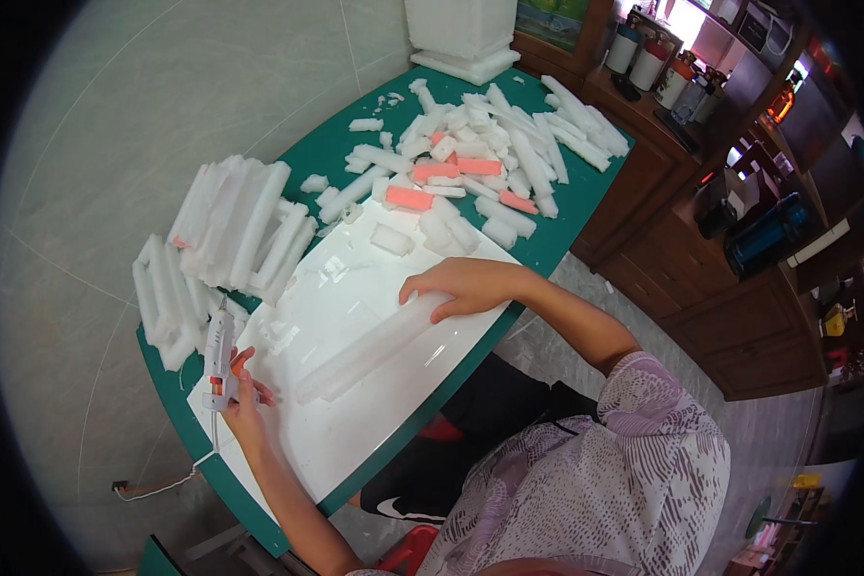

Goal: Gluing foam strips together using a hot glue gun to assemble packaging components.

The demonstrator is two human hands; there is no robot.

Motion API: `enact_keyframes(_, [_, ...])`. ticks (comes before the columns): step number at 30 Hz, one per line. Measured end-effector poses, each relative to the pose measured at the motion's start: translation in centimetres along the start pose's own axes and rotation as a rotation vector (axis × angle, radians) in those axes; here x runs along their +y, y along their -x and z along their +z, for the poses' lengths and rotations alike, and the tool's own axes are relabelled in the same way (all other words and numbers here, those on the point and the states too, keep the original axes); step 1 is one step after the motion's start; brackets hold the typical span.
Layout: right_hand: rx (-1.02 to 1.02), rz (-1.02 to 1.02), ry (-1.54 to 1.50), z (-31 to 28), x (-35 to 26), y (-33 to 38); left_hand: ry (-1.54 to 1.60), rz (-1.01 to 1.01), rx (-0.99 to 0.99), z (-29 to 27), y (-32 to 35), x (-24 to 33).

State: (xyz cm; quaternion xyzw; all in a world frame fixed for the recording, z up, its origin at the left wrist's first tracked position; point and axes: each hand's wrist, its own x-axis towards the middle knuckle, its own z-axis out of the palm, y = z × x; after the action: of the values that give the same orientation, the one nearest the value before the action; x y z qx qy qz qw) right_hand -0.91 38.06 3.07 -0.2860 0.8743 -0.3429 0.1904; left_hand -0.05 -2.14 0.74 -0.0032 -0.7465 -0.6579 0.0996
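Note:
My left hand (245, 398) is closed round the handle of a white glue gun (219, 357), whose nozzle points away toward the foam stack on the left. A white cord hangs from its grip. My right hand (468, 286) grips the far right end of a long white foam strip (367, 353). That strip lies slantwise across a glossy white board (302, 446). A short white foam block (392, 239) rests on the board beyond my right hand.
Loose white foam pieces (528, 144) and several pink blocks (480, 166) are heaped at the green table's (571, 216) far side. Stacked foam strips (230, 216) stand on the left. A white foam column (461, 29) rises behind. Wooden cabinets (682, 250) stand at right.

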Motion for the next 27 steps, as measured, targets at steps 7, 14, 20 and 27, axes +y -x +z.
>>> enact_keyframes(7, [0.091, -0.078, 0.046, 1.7, 0.1, 1.0, -0.01, 0.003, -0.005, -0.2, -0.2, -0.3])
enact_keyframes(14, [0.17, -0.111, 0.088, 2.6, 0.6, 1.4, -0.017, 0.013, -0.004, 0.0, -0.1, -0.2])
enact_keyframes(20, [0.191, -0.111, 0.084, 2.9, 0.9, 1.5, -0.011, 0.011, -0.001, 0.1, 0.0, -0.1])
enact_keyframes(27, [0.171, -0.083, 0.08, 2.8, 0.9, 1.4, 0.003, 0.015, -0.005, -0.1, 0.0, -0.4])
